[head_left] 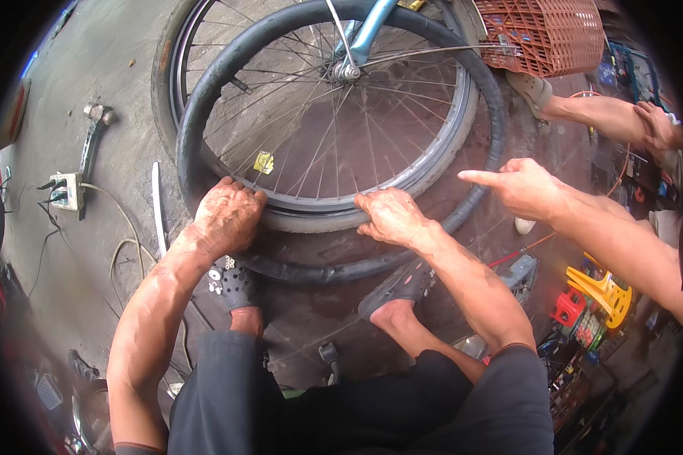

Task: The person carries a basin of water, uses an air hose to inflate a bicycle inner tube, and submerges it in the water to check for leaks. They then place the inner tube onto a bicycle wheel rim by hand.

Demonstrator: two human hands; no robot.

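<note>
A spoked bicycle wheel [349, 199] hangs from a light-blue fork [372, 30] in front of me. A grey tire [311, 222] sits along the rim's lower edge. My left hand [231, 214] is closed over the tire and rim at the lower left, its fingertips hidden. Lower right on the wheel, my right hand [393, 216] grips the tire edge between thumb and curled fingers. A loose dark inner tube [334, 273] loops around the wheel and passes below both hands. Just right of the wheel, another person's hand [520, 187] points a finger toward it.
On the floor at left lie a hammer [92, 140], a power strip [67, 191] with cords, and a pale flat strip [158, 208]. A red-brown basket [542, 38] is at the upper right. Tools and a yellow plastic piece [603, 292] crowd the right side.
</note>
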